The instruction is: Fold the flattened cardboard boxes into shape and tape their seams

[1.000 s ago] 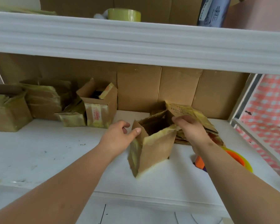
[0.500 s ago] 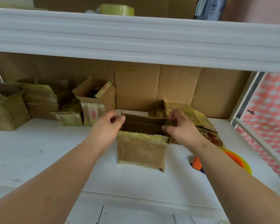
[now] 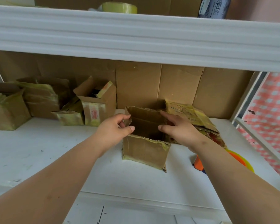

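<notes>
A small brown cardboard box (image 3: 144, 151) stands squared up and open-topped on the white shelf (image 3: 55, 151), with old yellowish tape on its edges. My left hand (image 3: 115, 131) pinches the box's left flap between thumb and fingers. My right hand (image 3: 178, 130) holds the box's right wall, thumb inside the opening and fingers outside. Behind the right hand lies a stack of flattened boxes (image 3: 192, 118). A roll of yellow tape (image 3: 120, 7) sits on the upper shelf.
Several formed, taped boxes (image 3: 94, 104) stand at the back left. Cardboard sheets (image 3: 168, 84) line the back wall. An orange and yellow plastic object (image 3: 238, 159) lies right of my right forearm. The thick upper shelf board (image 3: 136, 38) overhangs the work area.
The box went from a half-collapsed, skewed shape to a squared, open box facing me. Both hands shifted to its top edges, and the opening has widened.
</notes>
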